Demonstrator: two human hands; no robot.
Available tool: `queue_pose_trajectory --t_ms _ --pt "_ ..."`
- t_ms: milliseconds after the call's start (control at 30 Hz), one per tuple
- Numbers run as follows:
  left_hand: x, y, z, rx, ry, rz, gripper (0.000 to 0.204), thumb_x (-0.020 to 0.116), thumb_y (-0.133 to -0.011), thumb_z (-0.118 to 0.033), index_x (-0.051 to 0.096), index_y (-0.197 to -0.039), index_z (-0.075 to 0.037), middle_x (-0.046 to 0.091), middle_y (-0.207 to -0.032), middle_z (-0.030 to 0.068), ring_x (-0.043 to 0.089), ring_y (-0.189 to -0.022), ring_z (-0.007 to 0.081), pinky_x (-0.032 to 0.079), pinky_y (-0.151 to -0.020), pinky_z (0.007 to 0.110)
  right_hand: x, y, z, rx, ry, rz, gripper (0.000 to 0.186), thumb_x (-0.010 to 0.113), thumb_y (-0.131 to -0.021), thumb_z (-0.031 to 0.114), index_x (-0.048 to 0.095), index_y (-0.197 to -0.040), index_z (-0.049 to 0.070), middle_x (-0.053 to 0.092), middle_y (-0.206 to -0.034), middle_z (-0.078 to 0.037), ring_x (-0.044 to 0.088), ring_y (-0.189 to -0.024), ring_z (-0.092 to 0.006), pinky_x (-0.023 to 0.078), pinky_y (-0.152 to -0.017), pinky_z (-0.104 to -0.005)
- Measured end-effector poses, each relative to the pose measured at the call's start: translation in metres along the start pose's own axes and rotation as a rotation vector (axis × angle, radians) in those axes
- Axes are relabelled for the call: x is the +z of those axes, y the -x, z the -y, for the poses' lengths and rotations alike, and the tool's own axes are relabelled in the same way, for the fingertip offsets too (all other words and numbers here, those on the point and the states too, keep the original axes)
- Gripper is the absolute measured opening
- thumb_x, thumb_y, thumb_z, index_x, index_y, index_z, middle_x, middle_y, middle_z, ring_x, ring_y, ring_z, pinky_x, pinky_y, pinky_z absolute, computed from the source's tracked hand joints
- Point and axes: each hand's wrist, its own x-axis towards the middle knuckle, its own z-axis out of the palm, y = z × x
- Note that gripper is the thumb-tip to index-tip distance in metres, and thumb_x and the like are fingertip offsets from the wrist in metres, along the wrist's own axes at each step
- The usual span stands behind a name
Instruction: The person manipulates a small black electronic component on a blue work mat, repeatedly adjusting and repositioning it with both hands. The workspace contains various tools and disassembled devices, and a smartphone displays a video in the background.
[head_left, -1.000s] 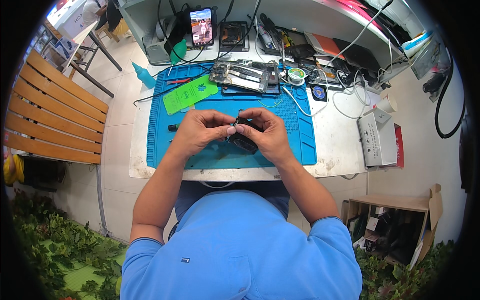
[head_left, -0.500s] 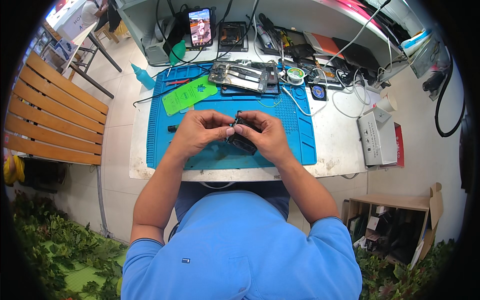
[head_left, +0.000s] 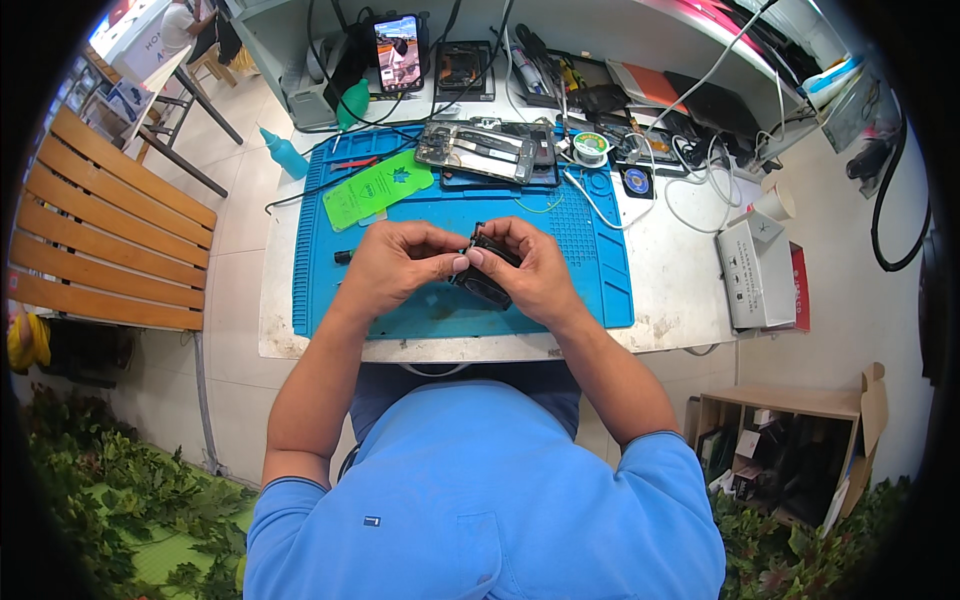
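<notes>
Above the blue work mat, both my hands are closed on a small black device part with a rounded, lens-like or speaker-like shape; its exact kind cannot be made out. My left hand pinches its upper left edge between thumb and fingers. My right hand grips it from the right, thumb pressed near the left thumb. Farther up the mat lies an opened phone, its inner parts exposed. Beside that is a bright green card-like sheet. A short black cylinder rests left of my left hand.
At the back stand a lit phone, a green bulb blower and a teal bottle. A solder spool, white cables and tools crowd the back right. A white box sits at the right edge.
The picture on the propped phone's screen is different. My hands and the black part stay almost in the same place, with only slight finger movement.
</notes>
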Motion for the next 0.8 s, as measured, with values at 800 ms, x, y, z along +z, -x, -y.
queue_pose_trajectory --t_ms 800 --pt "-0.010 -0.009 0.002 -0.142 0.201 0.099 0.026 0.080 -0.091 -0.017 0.076 -0.108 0.002 0.074 -0.088 0.0066 0.069 -0.075 0.0113 0.058 -0.068 0.025 -0.002 -0.004 -0.006 0.021 -0.057 -0.018 0.032 0.079 -0.094 0.014 0.066 -0.117 -0.004 0.074 -0.105 -0.010 0.068 -0.096 -0.0115 0.055 -0.088 -0.0276"
